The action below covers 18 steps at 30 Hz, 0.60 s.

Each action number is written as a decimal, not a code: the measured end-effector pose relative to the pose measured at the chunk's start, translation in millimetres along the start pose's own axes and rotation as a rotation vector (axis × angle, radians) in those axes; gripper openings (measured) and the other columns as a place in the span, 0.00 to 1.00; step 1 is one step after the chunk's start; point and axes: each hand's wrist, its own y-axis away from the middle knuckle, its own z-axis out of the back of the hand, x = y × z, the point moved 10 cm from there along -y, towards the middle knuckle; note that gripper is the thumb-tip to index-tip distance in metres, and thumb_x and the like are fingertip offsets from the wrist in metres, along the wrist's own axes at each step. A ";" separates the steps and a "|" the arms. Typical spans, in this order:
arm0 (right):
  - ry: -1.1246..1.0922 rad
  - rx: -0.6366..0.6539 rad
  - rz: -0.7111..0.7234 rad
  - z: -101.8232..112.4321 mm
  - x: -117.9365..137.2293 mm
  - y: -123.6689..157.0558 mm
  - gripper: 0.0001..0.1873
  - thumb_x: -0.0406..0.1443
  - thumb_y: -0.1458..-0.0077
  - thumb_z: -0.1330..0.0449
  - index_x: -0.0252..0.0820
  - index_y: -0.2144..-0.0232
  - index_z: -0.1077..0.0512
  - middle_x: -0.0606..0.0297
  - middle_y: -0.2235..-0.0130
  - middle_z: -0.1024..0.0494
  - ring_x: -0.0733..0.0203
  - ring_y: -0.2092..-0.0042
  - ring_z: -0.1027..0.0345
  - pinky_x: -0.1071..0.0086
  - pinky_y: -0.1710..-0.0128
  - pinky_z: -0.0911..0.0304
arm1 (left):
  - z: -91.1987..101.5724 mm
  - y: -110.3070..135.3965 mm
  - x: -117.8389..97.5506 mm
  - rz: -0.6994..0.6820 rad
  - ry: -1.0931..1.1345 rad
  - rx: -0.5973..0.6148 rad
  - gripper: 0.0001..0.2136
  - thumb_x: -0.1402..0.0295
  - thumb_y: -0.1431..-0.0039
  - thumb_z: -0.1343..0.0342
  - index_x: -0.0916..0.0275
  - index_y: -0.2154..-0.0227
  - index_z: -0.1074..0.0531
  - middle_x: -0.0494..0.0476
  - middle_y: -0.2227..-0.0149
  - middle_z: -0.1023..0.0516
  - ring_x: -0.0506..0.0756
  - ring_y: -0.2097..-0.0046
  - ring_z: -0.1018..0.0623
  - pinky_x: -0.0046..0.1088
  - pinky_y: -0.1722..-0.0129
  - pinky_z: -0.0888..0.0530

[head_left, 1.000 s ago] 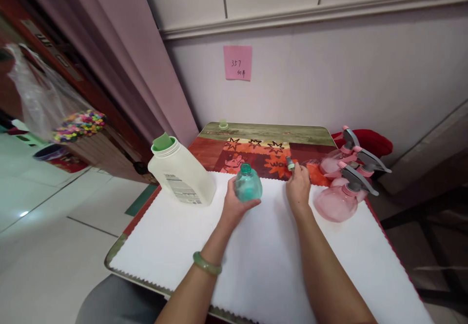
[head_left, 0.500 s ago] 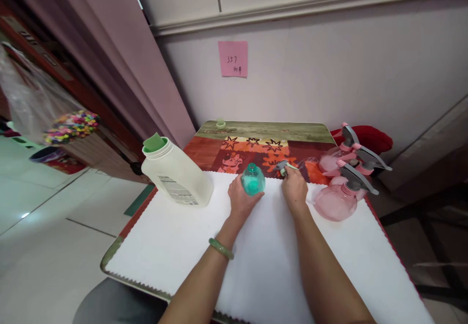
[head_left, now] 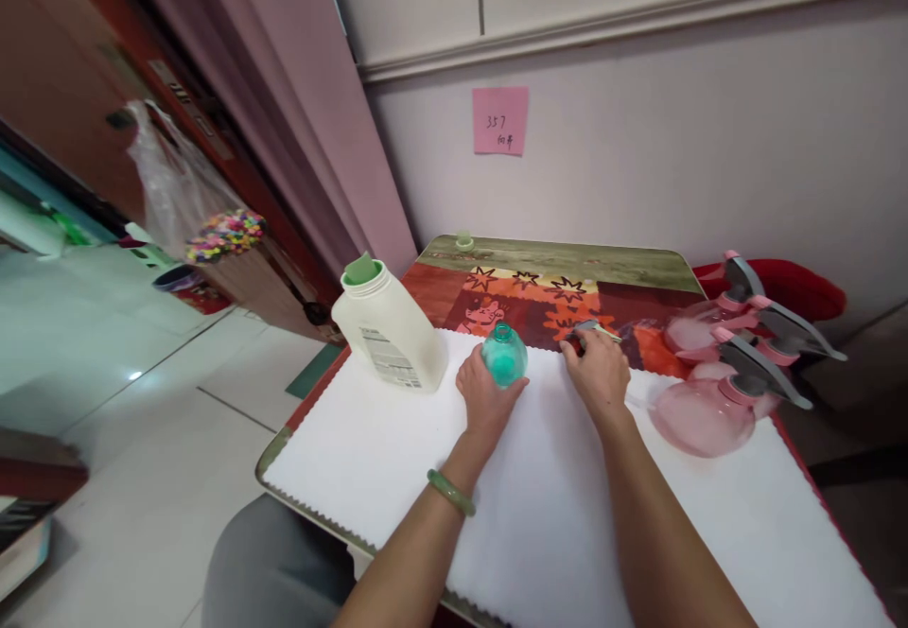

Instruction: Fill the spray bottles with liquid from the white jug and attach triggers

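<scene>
My left hand [head_left: 486,390] is wrapped around a small round teal spray bottle [head_left: 512,363], which stands upright with its neck uncovered. To its right, my right hand [head_left: 600,370] has curled fingers on a grey and pale green spray head [head_left: 585,326] at the edge of the white cloth. The hand hides most of that spray head. Left of the teal bottle stands a large cream jug [head_left: 390,330], uncapped, with a green inner spout [head_left: 362,270].
Several pink spray bottles [head_left: 702,417] with grey triggers crowd the right side. A pale green cap [head_left: 463,242] sits at the table's back edge. White cloth [head_left: 539,514] covers the front. Behind rises a wall with a pink note [head_left: 500,121]; a red object [head_left: 801,289] stands beyond the table's right corner.
The view has turned left, so everything sits further right in it. My right hand has turned over the spray head, covering more of it. My left hand still holds the teal bottle.
</scene>
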 end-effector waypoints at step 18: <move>-0.722 -0.175 0.534 96.7 147.7 101.1 0.17 0.44 0.40 0.36 0.47 0.51 0.24 0.58 0.51 0.17 0.51 0.52 0.22 0.56 0.49 0.27 | 211.1 49.6 94.2 0.300 0.497 -0.296 0.25 0.50 0.47 0.36 0.62 0.53 0.28 0.61 0.61 0.21 0.60 0.58 0.21 0.43 0.54 0.26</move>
